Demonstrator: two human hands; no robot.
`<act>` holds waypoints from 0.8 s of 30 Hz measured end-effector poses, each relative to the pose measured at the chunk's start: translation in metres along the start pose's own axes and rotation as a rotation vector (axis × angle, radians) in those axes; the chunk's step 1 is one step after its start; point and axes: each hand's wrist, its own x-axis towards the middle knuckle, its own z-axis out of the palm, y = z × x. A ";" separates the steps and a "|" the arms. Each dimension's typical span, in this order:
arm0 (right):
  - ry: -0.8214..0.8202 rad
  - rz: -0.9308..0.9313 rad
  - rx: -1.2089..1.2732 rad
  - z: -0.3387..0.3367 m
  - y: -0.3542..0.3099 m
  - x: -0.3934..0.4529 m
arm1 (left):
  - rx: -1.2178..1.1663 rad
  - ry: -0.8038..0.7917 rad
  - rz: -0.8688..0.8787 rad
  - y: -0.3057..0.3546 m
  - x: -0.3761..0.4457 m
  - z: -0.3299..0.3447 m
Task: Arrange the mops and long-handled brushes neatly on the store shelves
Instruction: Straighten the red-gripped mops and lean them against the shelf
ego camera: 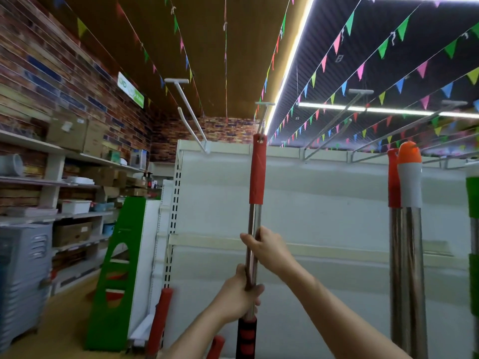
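Observation:
I hold a long steel mop handle (254, 218) upright in front of the white shelf back panel (324, 203). Its red top sleeve (258, 169) reaches up to a metal hook (263, 117) at the panel's upper edge. My right hand (267, 248) grips the steel shaft higher up. Just above the black and red grip (246, 338), my left hand (238, 296) grips the same shaft. At the right, two more steel handles (407, 268) hang side by side, one with a red top, one with a white and orange top.
Empty display hooks (189, 110) jut out from the panel's top edge. A green and white stand (116, 268) is at the left, with red handle tops (162, 314) leaning beside it. Wall shelves with boxes (70, 177) and stacked grey bins (23, 275) line the left aisle.

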 end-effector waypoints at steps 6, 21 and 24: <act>-0.032 0.075 0.061 0.004 0.001 0.032 | 0.098 0.100 -0.022 -0.004 0.036 -0.002; 0.130 0.059 0.316 0.064 0.050 -0.041 | 0.067 0.151 -0.134 -0.129 -0.027 -0.017; -0.221 0.222 0.432 0.121 0.076 -0.080 | 0.031 0.131 -0.336 -0.182 -0.060 -0.010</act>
